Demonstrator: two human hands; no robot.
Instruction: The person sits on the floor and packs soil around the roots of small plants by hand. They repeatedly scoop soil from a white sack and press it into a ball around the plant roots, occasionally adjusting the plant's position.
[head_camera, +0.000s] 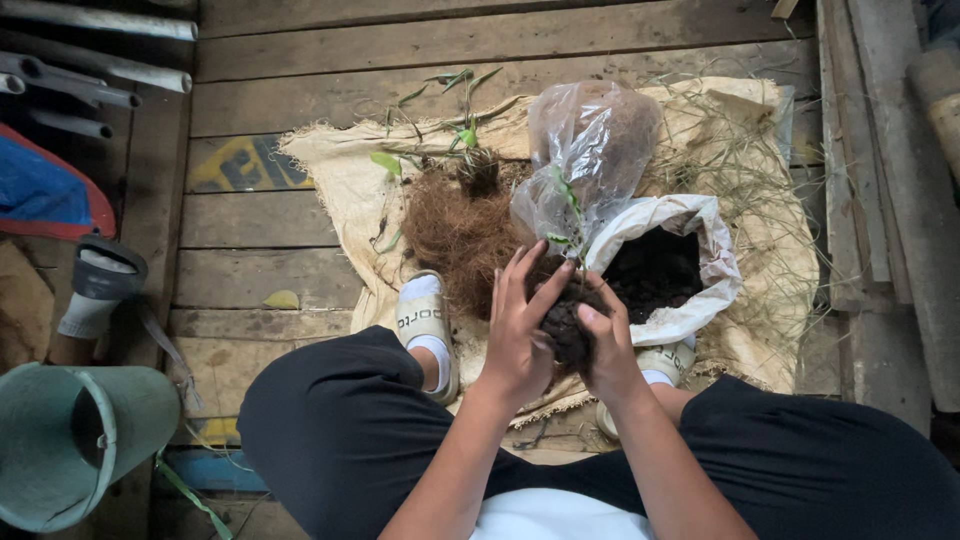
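Note:
Both my hands cup a dark ball of soil (565, 322) with a thin green seedling (570, 215) rising from it. My left hand (520, 325) wraps the ball's left side, fingers spread upward. My right hand (608, 345) presses on its right side. The ball is held just above the edge of a white sack of dark soil (665, 270). A pile of brown coconut fibre (460, 230) lies to the left of my hands. A clear plastic bag (590, 150) stands behind the seedling.
A burlap sheet (340, 170) covers the wooden plank floor, with loose green plant cuttings (455, 130) and dry grass (720, 150) on it. A green bucket (60, 440) lies at lower left, metal pipes (90, 70) at upper left. My sandalled feet (425, 320) rest on the sheet.

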